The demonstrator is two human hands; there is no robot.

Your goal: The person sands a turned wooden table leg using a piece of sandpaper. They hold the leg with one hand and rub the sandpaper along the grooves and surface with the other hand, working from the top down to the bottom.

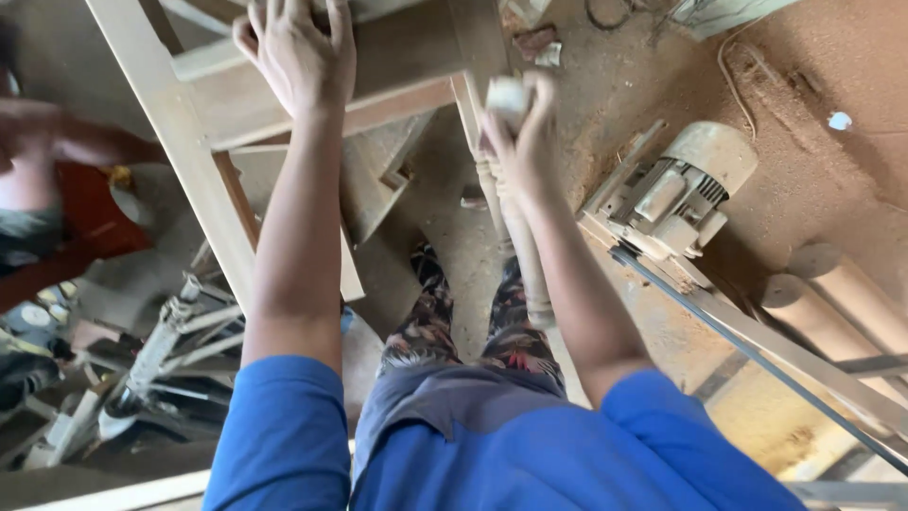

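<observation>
My left hand (298,52) lies flat, fingers spread, on a pale wooden frame piece (397,66) at the top of the view. My right hand (525,132) is closed around a small pale block, perhaps folded sandpaper (509,95), held against a turned wooden leg (530,265) that runs down from the frame toward my patterned trousers. My blue sleeves fill the bottom of the view.
A dusty electric motor (676,189) with a belt stands on the sawdust floor to the right, beside round wooden posts (832,303). Another person in red (57,189) is at the left edge. Metal scrap and a chair frame (161,350) lie lower left.
</observation>
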